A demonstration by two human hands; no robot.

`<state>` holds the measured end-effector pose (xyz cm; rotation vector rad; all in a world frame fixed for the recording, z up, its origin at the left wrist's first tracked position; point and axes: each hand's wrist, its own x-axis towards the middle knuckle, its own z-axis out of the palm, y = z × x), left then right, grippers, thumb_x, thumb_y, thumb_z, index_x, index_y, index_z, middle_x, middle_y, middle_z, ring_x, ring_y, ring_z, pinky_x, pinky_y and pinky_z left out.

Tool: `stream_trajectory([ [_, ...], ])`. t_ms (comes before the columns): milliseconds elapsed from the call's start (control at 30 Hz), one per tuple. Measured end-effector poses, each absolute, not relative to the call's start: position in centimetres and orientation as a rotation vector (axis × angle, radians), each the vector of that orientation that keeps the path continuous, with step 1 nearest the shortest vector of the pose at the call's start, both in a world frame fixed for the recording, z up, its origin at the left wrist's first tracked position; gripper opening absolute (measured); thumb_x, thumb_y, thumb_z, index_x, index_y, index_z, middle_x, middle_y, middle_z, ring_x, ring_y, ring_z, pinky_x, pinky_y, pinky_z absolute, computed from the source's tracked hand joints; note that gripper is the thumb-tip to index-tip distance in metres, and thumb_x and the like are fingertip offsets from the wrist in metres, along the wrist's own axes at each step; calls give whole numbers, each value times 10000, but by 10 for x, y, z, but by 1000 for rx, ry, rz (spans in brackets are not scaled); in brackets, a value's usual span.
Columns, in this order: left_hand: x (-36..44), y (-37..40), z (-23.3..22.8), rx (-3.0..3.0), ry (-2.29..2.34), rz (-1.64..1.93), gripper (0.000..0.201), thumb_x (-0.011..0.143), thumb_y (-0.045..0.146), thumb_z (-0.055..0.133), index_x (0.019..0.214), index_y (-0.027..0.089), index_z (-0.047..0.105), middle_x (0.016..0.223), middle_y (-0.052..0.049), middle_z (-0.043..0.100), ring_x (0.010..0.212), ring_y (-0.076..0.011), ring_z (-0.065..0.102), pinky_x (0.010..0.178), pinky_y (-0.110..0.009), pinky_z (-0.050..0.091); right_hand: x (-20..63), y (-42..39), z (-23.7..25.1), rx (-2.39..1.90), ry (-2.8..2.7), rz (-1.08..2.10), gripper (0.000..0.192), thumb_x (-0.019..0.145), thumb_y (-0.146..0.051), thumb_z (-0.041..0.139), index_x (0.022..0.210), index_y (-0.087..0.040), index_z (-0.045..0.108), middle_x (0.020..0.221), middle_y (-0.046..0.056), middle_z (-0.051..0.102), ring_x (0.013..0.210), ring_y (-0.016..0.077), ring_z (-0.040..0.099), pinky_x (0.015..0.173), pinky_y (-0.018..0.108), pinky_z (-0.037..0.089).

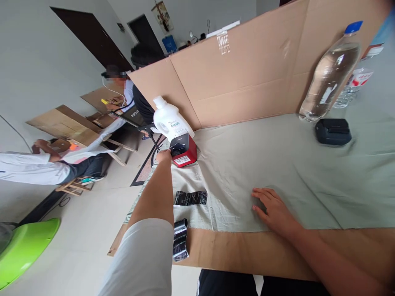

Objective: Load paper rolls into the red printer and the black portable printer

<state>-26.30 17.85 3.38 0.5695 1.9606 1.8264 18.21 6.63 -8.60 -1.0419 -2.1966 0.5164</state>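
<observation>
At the table's left edge stands a small red and black box-shaped device [184,152] with a white label on its front. My left hand [163,156] reaches out to its left side and touches it with curled fingers, some of them hidden. Just behind it, a white plastic jug [171,119] leans back to the left. My right hand [273,209] rests on the grey-green cloth [234,168], thumb and fingers apart, holding nothing. Closer to me, between my arms, lie a black shiny strip [191,198] and a partly rolled black strip [180,240].
A cardboard panel [247,74] walls off the table's far side. At the right are a large clear bottle [333,76], a smaller bottle [352,86] and a black device [333,131]. Two people sit at the left, beyond the table; a green tub [33,250] is on the floor.
</observation>
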Motion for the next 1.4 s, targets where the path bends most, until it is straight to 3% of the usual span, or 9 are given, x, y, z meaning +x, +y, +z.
stream_trajectory([
  [133, -219, 180, 42, 703, 2373, 1854, 278, 699, 56, 608, 932, 197, 552, 1237, -145, 545, 1352, -330, 380, 1091, -501, 332, 178, 70, -85, -1050, -2219, 521, 269, 863, -275, 605, 1112, -220, 690, 1261, 95, 687, 1184, 292, 599, 985, 541, 531],
  [267, -114, 174, 10, 1314, 2182, 1733, 196, 741, 108, 546, 910, 194, 595, 1010, -72, 593, 1022, -227, 573, 987, -392, 430, 175, 66, -78, -1093, -2209, 580, 223, 827, -240, 648, 1041, -210, 705, 1231, 90, 702, 1176, 279, 595, 1019, 517, 502],
  [400, -11, 134, -43, 1344, 1749, 1632, 137, 739, 166, 516, 824, 197, 618, 851, -31, 609, 796, -170, 586, 797, -315, 476, 180, 52, -77, -1067, -2220, 701, 172, 822, -258, 673, 986, -232, 715, 1211, 63, 713, 1171, 248, 601, 1024, 472, 487],
  [600, 21, 86, -82, 1276, 1607, 1450, 114, 762, 253, 573, 860, 208, 611, 814, -28, 610, 801, -171, 602, 790, -326, 491, 220, 134, -71, -1145, -2212, 483, 252, 836, -378, 661, 1042, -238, 698, 1163, 104, 705, 1117, 271, 630, 1015, 505, 477],
  [833, 19, 86, -75, 1351, 1588, 1351, 96, 773, 244, 577, 852, 214, 622, 843, -47, 632, 816, -191, 616, 789, -356, 507, 321, 306, -29, -2042, -1630, -35, 686, 790, -504, 690, 1349, -147, 517, 1589, 248, 253, 1467, 481, 172, 1083, 723, 208],
  [933, 21, 85, -75, 1389, 1572, 1310, 90, 789, 234, 566, 847, 218, 632, 853, -54, 641, 791, -185, 611, 749, -343, 505, 349, 325, -31, -2265, -1485, 141, 920, 752, -570, 712, 1481, -134, 358, 1603, 289, 122, 1430, 525, 189, 1064, 692, 236],
  [1067, 20, 84, -77, 1447, 1548, 1285, 86, 787, 238, 584, 846, 219, 643, 821, -41, 638, 770, -174, 607, 745, -334, 506, 353, 319, -44, -2260, -1436, 263, 939, 762, -560, 685, 1492, -89, 331, 1494, 335, 269, 1322, 502, 350, 1020, 634, 324],
  [1233, 18, 88, -79, 1363, 1468, 1375, 148, 789, 340, 652, 874, 219, 648, 837, -45, 648, 774, -171, 620, 742, -332, 518, 311, 280, -47, -1958, -1519, 202, 786, 807, -582, 575, 1420, -106, 453, 1337, 267, 455, 1247, 433, 435, 1025, 633, 359],
  [1400, 23, 82, -66, 957, 1085, 1373, 556, 753, 575, 713, 1184, 250, 579, 1141, -104, 650, 851, -201, 687, 737, -360, 550, 224, 175, -41, -1408, -1926, 157, 741, 851, -607, 543, 1449, -180, 442, 1389, 210, 455, 1274, 379, 451, 1082, 572, 383],
])
